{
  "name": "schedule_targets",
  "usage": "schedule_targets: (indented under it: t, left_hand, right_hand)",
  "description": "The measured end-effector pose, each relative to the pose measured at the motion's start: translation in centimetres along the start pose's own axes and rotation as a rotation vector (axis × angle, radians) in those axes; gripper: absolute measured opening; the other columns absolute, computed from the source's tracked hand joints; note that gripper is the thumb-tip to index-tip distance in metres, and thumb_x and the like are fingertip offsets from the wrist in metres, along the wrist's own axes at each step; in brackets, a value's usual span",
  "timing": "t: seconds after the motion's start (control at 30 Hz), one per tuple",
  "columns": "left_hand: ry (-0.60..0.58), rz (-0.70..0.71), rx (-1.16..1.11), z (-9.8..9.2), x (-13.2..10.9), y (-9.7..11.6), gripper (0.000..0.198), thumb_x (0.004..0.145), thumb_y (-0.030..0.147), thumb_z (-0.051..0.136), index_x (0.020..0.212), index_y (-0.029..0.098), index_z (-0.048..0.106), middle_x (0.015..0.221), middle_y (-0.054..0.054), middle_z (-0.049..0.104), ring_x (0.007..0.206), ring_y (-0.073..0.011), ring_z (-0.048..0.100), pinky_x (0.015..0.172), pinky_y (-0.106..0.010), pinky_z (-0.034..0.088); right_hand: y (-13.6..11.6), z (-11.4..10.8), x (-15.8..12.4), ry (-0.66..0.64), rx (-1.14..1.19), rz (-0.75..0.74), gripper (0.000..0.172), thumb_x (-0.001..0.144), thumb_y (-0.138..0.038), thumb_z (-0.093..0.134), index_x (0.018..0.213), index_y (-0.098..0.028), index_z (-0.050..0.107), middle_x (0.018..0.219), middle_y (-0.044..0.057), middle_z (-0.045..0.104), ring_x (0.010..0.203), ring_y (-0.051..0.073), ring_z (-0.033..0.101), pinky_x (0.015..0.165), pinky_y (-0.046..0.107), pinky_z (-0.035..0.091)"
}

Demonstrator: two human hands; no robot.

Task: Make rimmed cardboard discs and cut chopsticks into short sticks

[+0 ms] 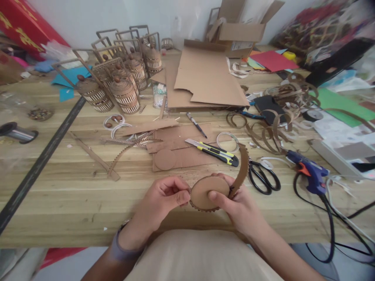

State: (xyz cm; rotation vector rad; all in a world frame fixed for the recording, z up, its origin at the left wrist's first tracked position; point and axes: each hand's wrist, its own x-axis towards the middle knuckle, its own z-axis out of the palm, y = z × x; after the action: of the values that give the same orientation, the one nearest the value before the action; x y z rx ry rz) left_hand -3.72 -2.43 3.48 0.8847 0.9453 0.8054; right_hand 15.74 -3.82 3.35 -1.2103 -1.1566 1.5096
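Note:
In the head view my right hand [238,203] grips a round cardboard disc [202,191], thumb flat on its top face and fingers beneath. A narrow corrugated cardboard strip [241,168] rises from the disc's right side, curving upward past my right fingers. Ridged edging shows along the lower rim. My left hand [168,197] is closed, thumb and forefinger pinched together at the disc's left rim; the exact spot they grip is partly hidden. Just beyond my hands lie a yellow-and-black utility knife [215,151] and black-handled scissors [263,177].
A blue hot glue gun [312,169] with cables lies at right, beside curled cardboard strips [272,128]. Cut cardboard pieces [187,134], another disc [164,159] and a pen [197,125] lie ahead. Several lantern-like models [124,95] stand at back left, near large cardboard sheets [209,78].

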Motion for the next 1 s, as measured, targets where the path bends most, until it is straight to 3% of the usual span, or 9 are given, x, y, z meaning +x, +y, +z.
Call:
schedule_targets:
  t: [0.47,0.57,0.7,0.8,0.9,1.0]
  left_hand:
    - [-0.097,-0.079,-0.024,-0.2,-0.3,0.5,0.034,0.064,0.041,0.081,0.060,0.018,0.057,0.065,0.001,0.056,0.059,-0.0111,0.047,0.057,-0.024,0.036]
    - [-0.062,-0.045,-0.017,-0.1,-0.3,0.3,0.031,0.066,0.042,0.080,0.065,0.018,0.060,0.067,0.002,0.057,0.062,-0.0116,0.048,0.060,-0.024,0.038]
    - [0.063,0.019,0.008,0.3,-0.2,-0.1,0.036,0.074,0.050,0.075,0.085,0.018,0.065,0.077,0.000,0.062,0.070,-0.0131,0.054,0.066,-0.024,0.042]
    - [0.028,0.052,0.029,0.8,0.0,-0.4,0.049,0.072,0.057,0.075,0.099,0.018,0.065,0.090,-0.004,0.068,0.083,-0.0174,0.060,0.075,-0.027,0.046]
    - [0.001,0.055,0.090,1.2,0.4,-0.6,0.052,0.071,0.053,0.077,0.106,0.018,0.063,0.099,-0.007,0.069,0.090,-0.0208,0.062,0.079,-0.030,0.048]
    - [0.080,0.066,0.165,1.5,0.8,-0.6,0.035,0.076,0.045,0.074,0.096,0.017,0.065,0.089,-0.004,0.068,0.084,-0.0189,0.061,0.075,-0.028,0.048]
  right_hand:
    - [0.4,-0.1,-0.4,-0.058,0.069,0.070,0.031,0.073,-0.046,0.076,0.078,-0.019,0.061,0.069,-0.001,0.055,0.063,0.013,0.049,0.055,0.022,0.042]
    - [1.0,0.3,-0.4,-0.029,0.126,0.069,0.032,0.073,-0.048,0.077,0.078,-0.020,0.061,0.071,0.000,0.057,0.065,0.014,0.050,0.057,0.023,0.044]
    - [1.5,0.8,-0.2,0.088,0.202,0.029,0.029,0.074,-0.046,0.076,0.077,-0.021,0.061,0.073,-0.001,0.059,0.070,0.015,0.053,0.063,0.025,0.046]
    - [1.8,1.2,0.0,0.148,0.244,-0.002,0.027,0.074,-0.044,0.077,0.076,-0.022,0.061,0.075,-0.001,0.061,0.073,0.016,0.054,0.066,0.026,0.047]
    - [1.9,1.6,0.2,0.143,0.279,-0.012,0.025,0.075,-0.041,0.077,0.075,-0.022,0.060,0.074,-0.002,0.061,0.073,0.015,0.055,0.067,0.026,0.048]
    - [1.9,1.9,0.5,0.074,0.241,-0.006,0.021,0.079,-0.040,0.074,0.078,-0.022,0.062,0.076,-0.001,0.061,0.076,0.016,0.056,0.070,0.028,0.049]
